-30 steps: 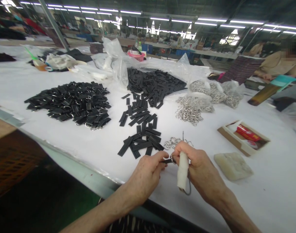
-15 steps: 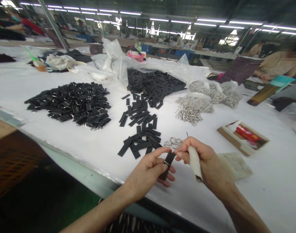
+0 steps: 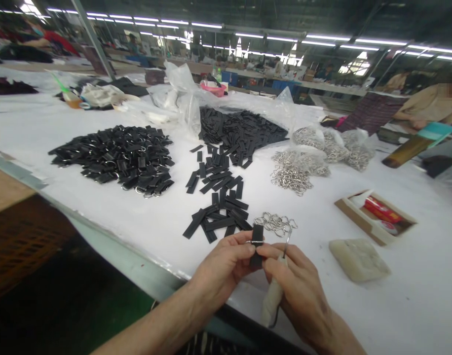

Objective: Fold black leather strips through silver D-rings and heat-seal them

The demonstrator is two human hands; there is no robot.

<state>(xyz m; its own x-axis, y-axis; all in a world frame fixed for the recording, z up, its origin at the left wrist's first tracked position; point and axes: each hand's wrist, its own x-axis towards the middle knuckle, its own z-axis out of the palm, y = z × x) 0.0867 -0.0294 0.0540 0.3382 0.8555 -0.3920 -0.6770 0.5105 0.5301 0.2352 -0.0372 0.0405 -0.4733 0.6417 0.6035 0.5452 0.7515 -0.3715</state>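
My left hand (image 3: 226, 261) pinches a short black strip (image 3: 257, 232) upright between thumb and fingers. A metal ring (image 3: 256, 241) lies across the strip. My right hand (image 3: 300, 281) is closed around an awl, its pale wrapped handle (image 3: 272, 301) pointing down and its thin metal shaft (image 3: 287, 240) up. The right thumb and fingertips also touch the strip just below the ring. Beyond my hands lie several loose metal rings (image 3: 274, 223), and to their left a spread of black strips (image 3: 218, 224).
Left is a heap of black strips with rings (image 3: 115, 160); a larger strip pile (image 3: 241, 130) lies behind. Bagged rings (image 3: 300, 165), an open box (image 3: 376, 217) and a pale block (image 3: 359, 260) sit right. A person (image 3: 429, 106) works at far right. The table edge (image 3: 137, 256) runs front left.
My right hand has come down and closer to the strip, its awl handle swinging lower left. The strip now stands more upright in my left hand. The pale block is uncovered.
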